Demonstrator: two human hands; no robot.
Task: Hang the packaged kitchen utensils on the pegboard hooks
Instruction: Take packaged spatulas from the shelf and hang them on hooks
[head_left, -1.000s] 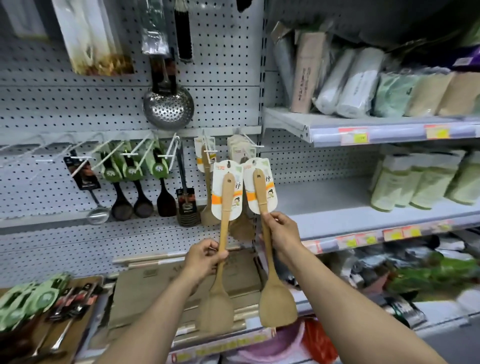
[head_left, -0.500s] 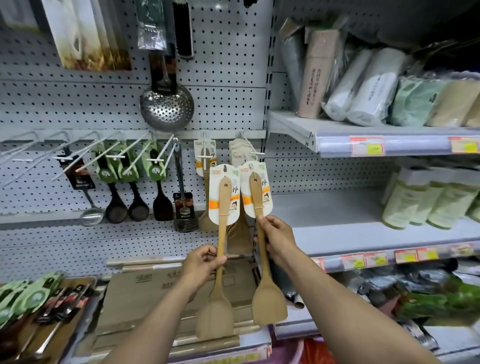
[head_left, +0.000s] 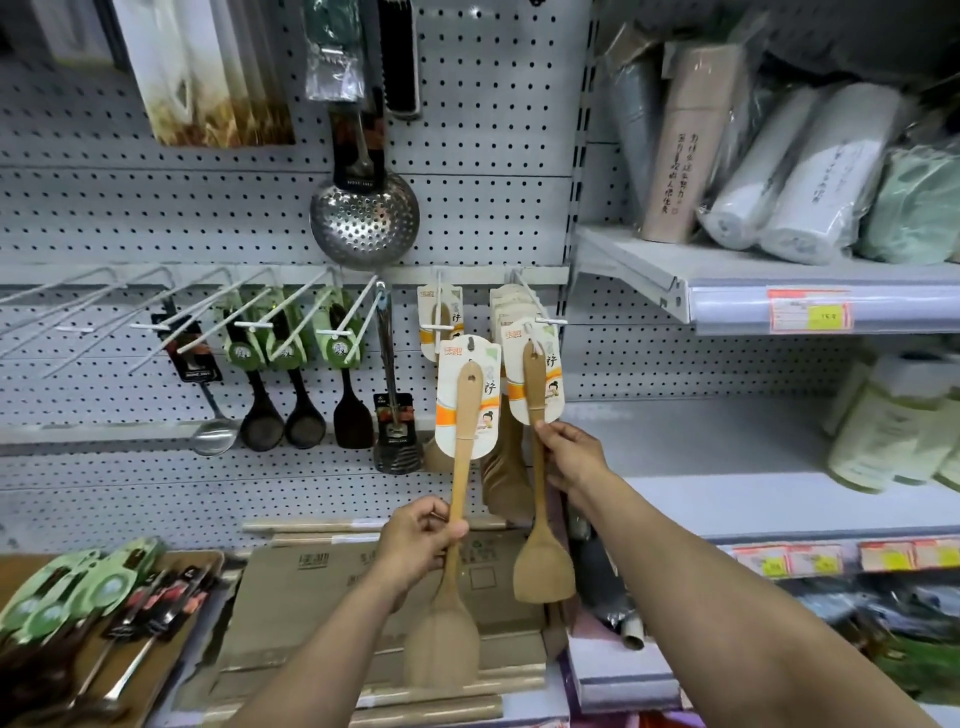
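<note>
Before the pegboard (head_left: 493, 130), L hand (head_left: 421, 540) & R hand (head_left: 569, 457) each grip a carded wooden spatula's handle, arms extended.

A white pegboard (head_left: 483, 218) is seen, with hooks (head_left: 291, 306) in a row below a steel skimmer (head_left: 364, 221). Dark ladles (head_left: 283, 384) on green cards are hung left of and below the skimmer; carded wooden spatulas (head_left: 511, 312) are hung to its lower right. Rolled packs (head_left: 810, 171) are carried on a shelf (head_left: 779, 275) right of the skimmer.

even, soft store light; blurred, bowed wide-angle edges
</note>
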